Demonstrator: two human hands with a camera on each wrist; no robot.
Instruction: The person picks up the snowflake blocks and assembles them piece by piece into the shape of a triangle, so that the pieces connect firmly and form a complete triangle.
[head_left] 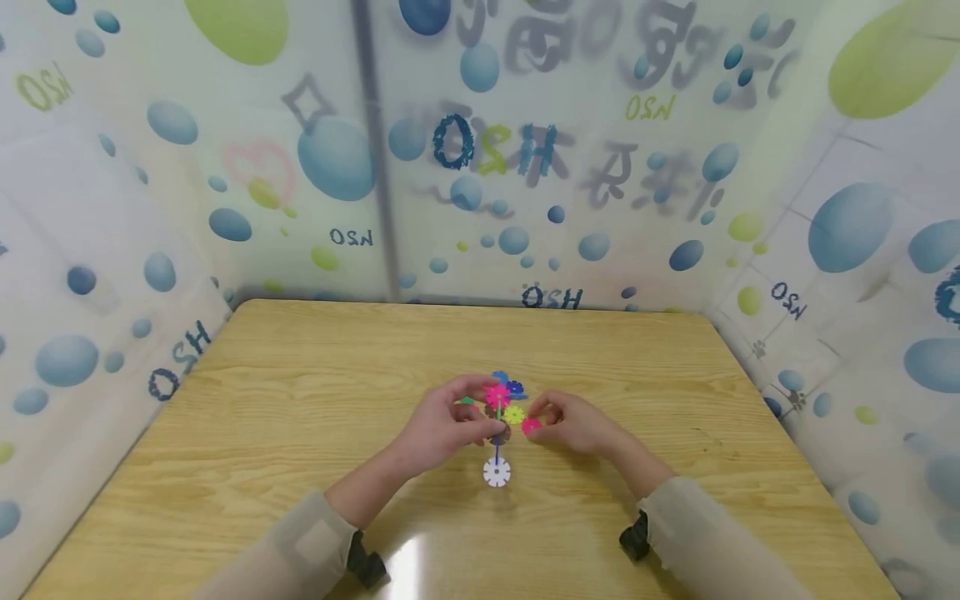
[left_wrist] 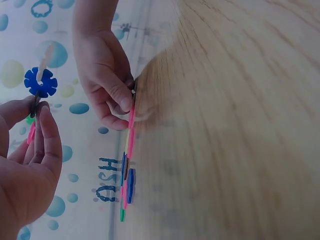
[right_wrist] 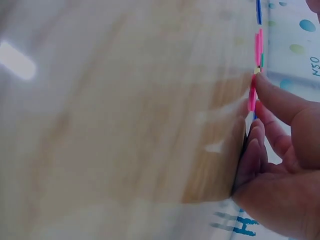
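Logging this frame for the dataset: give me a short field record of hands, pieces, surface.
left hand: pinches the cluster of snowflake discs
right hand: pinches a pink disc at the cluster's edge
white disc: flat on the table, at the end of a blue stem
surface: wooden table
backdrop: bubble-print sheets

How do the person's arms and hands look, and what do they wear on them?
Both hands, the left hand and the right hand, are bare: no gloves, and no rings that I can see. Both forearms have loose, pale beige long sleeves, pushed up a little above the wrists. A small black device sits under each wrist.
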